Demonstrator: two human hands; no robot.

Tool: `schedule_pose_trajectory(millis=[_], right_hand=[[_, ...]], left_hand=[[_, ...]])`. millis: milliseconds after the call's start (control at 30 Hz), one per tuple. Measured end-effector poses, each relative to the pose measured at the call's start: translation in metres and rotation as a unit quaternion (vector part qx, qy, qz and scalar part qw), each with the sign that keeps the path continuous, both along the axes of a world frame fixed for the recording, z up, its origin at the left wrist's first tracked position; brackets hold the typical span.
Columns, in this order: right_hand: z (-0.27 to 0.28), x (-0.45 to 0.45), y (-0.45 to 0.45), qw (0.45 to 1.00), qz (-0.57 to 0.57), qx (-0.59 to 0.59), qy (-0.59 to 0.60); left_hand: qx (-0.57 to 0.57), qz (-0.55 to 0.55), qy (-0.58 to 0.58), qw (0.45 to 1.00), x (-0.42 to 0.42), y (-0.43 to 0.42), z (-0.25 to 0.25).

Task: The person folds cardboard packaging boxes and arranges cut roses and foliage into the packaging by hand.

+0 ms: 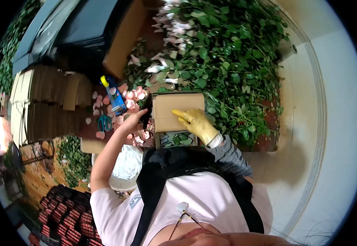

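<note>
A folded brown cardboard sheet (179,102) lies in front of me, over leafy stems. My right hand (197,123), in a yellow rubber glove, rests on it with the index finger stretched out. Bare, my left hand (134,119) is held edge-on at the cardboard's left side, fingers extended beside a dark strip; its far fingers are partly hidden. Green leaves (177,139) show in a box-like frame just below the cardboard. Pink petals (131,98) lie scattered near the left hand, around a blue tape dispenser (115,97) and teal-handled scissors (104,122).
Leafy rose stems (232,61) with pale wrapped heads (174,24) cover the table's far and right parts. Stacked cardboard (47,104) stands at left. Below the table edge is a white tub (125,164); red-and-black stacked items (67,217) lie lower left.
</note>
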State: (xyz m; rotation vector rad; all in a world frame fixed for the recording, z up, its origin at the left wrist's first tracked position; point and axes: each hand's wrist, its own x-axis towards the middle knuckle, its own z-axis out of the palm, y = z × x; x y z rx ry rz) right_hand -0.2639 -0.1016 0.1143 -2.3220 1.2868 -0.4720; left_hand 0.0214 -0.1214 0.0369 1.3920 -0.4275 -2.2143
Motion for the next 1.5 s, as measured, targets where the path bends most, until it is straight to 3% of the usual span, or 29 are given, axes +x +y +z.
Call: schedule_pose_trajectory(millis=[33, 67, 133, 167, 200, 267, 300, 333, 367, 400, 467, 500, 533, 567, 600, 700, 833, 867, 933, 1000, 1100, 1167, 1267, 1333, 1367, 1400, 1433, 1467, 1500], right_hand=[[0.01, -0.002, 0.01, 0.999, -0.03, 0.04, 0.016], [0.014, -0.004, 0.023, 0.996, -0.049, 0.001, -0.072], [0.032, -0.003, 0.053, 0.943, -0.104, 0.181, -0.258], [0.054, -0.005, 0.059, 0.883, -0.125, 0.349, -0.287], [0.043, -0.006, 0.066, 0.854, -0.098, 0.38, -0.343], [0.03, -0.005, 0.074, 0.627, -0.159, 0.547, -0.532], [0.036, 0.002, 0.074, 0.659, -0.096, 0.472, -0.578], [0.037, -0.006, 0.074, 0.657, -0.094, 0.467, -0.584], [0.038, -0.022, 0.073, 0.692, -0.195, 0.457, -0.523], [0.04, -0.039, 0.075, 0.716, -0.295, 0.442, -0.453], [0.032, -0.074, 0.079, 0.868, -0.348, 0.267, -0.231], [0.035, -0.087, 0.086, 0.907, -0.355, 0.206, -0.089], [0.038, -0.098, 0.091, 0.923, -0.353, 0.139, 0.055], [0.036, -0.106, 0.093, 0.904, -0.347, 0.183, 0.17], [0.031, -0.113, 0.096, 0.903, -0.351, 0.182, 0.167], [0.012, -0.13, 0.099, 0.961, -0.215, 0.101, 0.139], [-0.007, -0.133, 0.058, 0.964, -0.195, 0.181, 0.021], [-0.021, -0.144, 0.05, 0.853, -0.187, 0.46, -0.161], [-0.018, -0.148, 0.042, 0.807, -0.142, 0.549, -0.162], [0.007, -0.142, 0.033, 0.896, -0.051, 0.442, 0.013], [-0.054, -0.15, 0.036, 0.909, -0.011, 0.412, -0.061], [-0.073, -0.149, 0.04, 0.813, -0.075, 0.531, -0.228], [-0.03, -0.126, 0.059, 0.878, -0.209, 0.413, -0.123], [-0.041, -0.126, 0.065, 0.897, -0.197, 0.383, -0.101], [-0.045, -0.127, 0.072, 0.895, -0.215, 0.358, -0.157], [-0.047, -0.129, 0.075, 0.89, -0.231, 0.332, -0.21], [-0.05, -0.14, 0.075, 0.872, -0.182, 0.38, -0.248], [-0.035, -0.15, 0.079, 0.873, -0.178, 0.385, -0.241], [-0.008, -0.158, 0.085, 0.851, -0.204, 0.414, -0.25]], left_hand=[[-0.014, 0.02, -0.064, 0.998, -0.004, 0.005, 0.019], [-0.064, -0.03, -0.117, 0.991, -0.004, 0.013, 0.042], [-0.208, -0.065, -0.282, 0.934, 0.005, 0.031, 0.017], [-0.298, -0.036, -0.338, 0.892, -0.006, 0.045, 0.031], [-0.384, -0.004, -0.386, 0.839, -0.025, 0.058, 0.049], [-0.532, -0.06, -0.398, 0.745, -0.074, 0.075, 0.079], [-0.527, -0.108, -0.297, 0.789, -0.094, 0.086, 0.092], [-0.574, -0.176, -0.215, 0.77, -0.11, 0.086, 0.121], [-0.592, -0.228, -0.227, 0.739, -0.115, 0.079, 0.125], [-0.606, -0.279, -0.237, 0.706, -0.122, 0.069, 0.127], [-0.642, -0.277, -0.327, 0.635, -0.128, 0.034, 0.102], [-0.695, -0.241, -0.369, 0.568, -0.131, 0.019, 0.096], [-0.677, -0.26, -0.383, 0.573, -0.131, 0.012, 0.086], [-0.677, -0.274, -0.4, 0.554, -0.13, 0.012, 0.063], [-0.677, -0.288, -0.416, 0.534, -0.133, 0.012, 0.057], [-0.666, -0.284, -0.415, 0.551, -0.134, 0.013, 0.045], [-0.662, -0.285, -0.432, 0.543, -0.137, 0.011, 0.046], [-0.66, -0.288, -0.441, 0.535, -0.136, 0.013, 0.045], [-0.657, -0.289, -0.442, 0.539, -0.136, 0.012, 0.045], [-0.651, -0.284, -0.449, 0.542, -0.137, 0.015, 0.046], [-0.65, -0.294, -0.449, 0.539, -0.137, 0.015, 0.048], [-0.65, -0.292, -0.449, 0.538, -0.136, 0.014, 0.046], [-0.656, -0.288, -0.454, 0.53, -0.139, 0.017, 0.052], [-0.659, -0.287, -0.462, 0.52, -0.141, 0.016, 0.063], [-0.648, -0.246, -0.392, 0.605, -0.138, 0.011, 0.07], [-0.627, -0.198, -0.316, 0.684, -0.136, 0.006, 0.08], [-0.662, -0.153, -0.35, 0.645, -0.131, 0.001, 0.12], [-0.636, -0.097, -0.4, 0.653, -0.129, 0.003, 0.188], [-0.452, -0.011, -0.529, 0.719, -0.13, 0.013, 0.264]])
